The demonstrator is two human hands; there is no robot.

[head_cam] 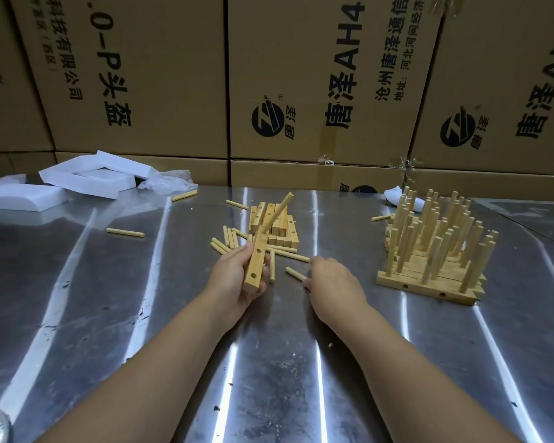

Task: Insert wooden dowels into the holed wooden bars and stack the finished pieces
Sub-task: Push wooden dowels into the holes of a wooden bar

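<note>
1. Left hand [237,276], table centre: fingers and thumb wrapped round the lower half of a bar [256,260]. The bar is held off the table [109,314], its top end leaning toward 1 o'clock.
2. One dowel [277,212] sits in the bar's top hole, sticking out toward 1 o'clock. Two holes lower down show empty.
3. Right hand [333,279], at 3 o'clock of the left, palm down and low over the table. Its fingertips meet the near end of a loose dowel [296,274]. The back of the hand hides the fingers, so I cannot tell whether they have pinched it.
4. Spare dowels [227,241] lie scattered at 12 o'clock of the left hand, in front of a pile of bare bars [279,225].
5. Finished stack [429,266] at 2 o'clock, well apart: bars in layers, pegs upright.
6. Handling, my guess:
   - Dowels are light, stiff and round, likely to roll on the slick metal. Pinch near one end so the other can be steered into a hole.
   - The bar is light and rigid, and its square edges give a sure hold. Keep fingers clear of the holes.
   - The fit is probably snug, so push straight. A skewed push may jam.
7. White foam [87,177] at 10 o'clock; cartons [301,75] behind.
</note>
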